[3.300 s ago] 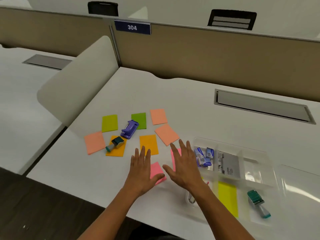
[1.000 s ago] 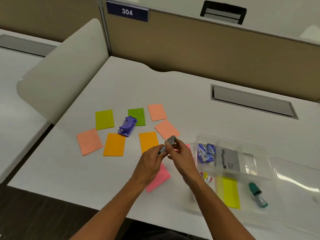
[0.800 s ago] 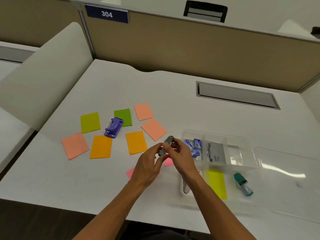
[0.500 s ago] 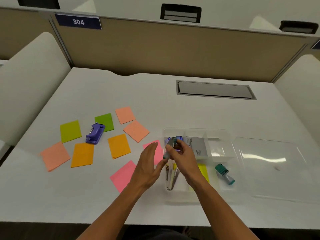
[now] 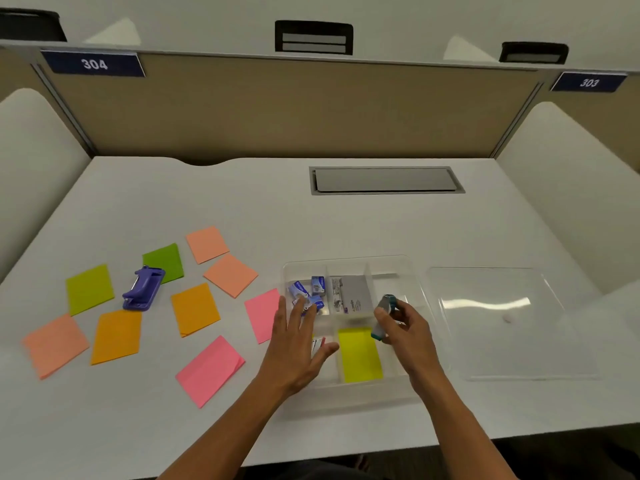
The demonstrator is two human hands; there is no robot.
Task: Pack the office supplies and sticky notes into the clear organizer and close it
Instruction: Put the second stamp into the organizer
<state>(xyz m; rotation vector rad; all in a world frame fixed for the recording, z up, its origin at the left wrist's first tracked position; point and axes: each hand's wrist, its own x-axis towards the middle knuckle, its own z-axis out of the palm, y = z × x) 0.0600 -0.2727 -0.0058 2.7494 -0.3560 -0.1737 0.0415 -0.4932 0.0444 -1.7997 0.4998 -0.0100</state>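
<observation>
The right hand (image 5: 407,329) gripped a small teal-and-grey stamp (image 5: 382,317) w/ fingers curled round it, above the right part of the clear organizer (image 5: 414,271). The stamp's long axis ran near upright w/ a slight tilt: grey end up and a bit right, teal end down toward the yellow sticky pad (image 5: 360,355). Whether it touched the tray floor couldn't be told.

The left hand (image 5: 298,344) was open, fingers spread, holding nothing, palm down over the organizer's left edge, fingertips just at the small blue boxes (image 5: 311,289) in the back-left compartment. A grey card pack (image 5: 353,294) sat in the middle back compartment; the yellow pad lay flat in the front middle one. Something red-and-white showed by the left hand's thumb, too hidden to tell what.

The clear lid (image 5: 498,320) lay flat on the bench (image 5: 242,202) just right of the organizer, apart from it.

Left of the organizer, loose sticky notes spread across the bench: two pink (image 5: 211,370), two orange (image 5: 195,308), three peach (image 5: 230,274), two green (image 5: 90,288). One pink note's edge was under the left hand. A purple hole punch (image 5: 143,288) lay among the notes, partly on the darker green one, long axis running front-left to back-right. A grey cable hatch (image 5: 386,180) sat in the bench further back, well clear of everything.
</observation>
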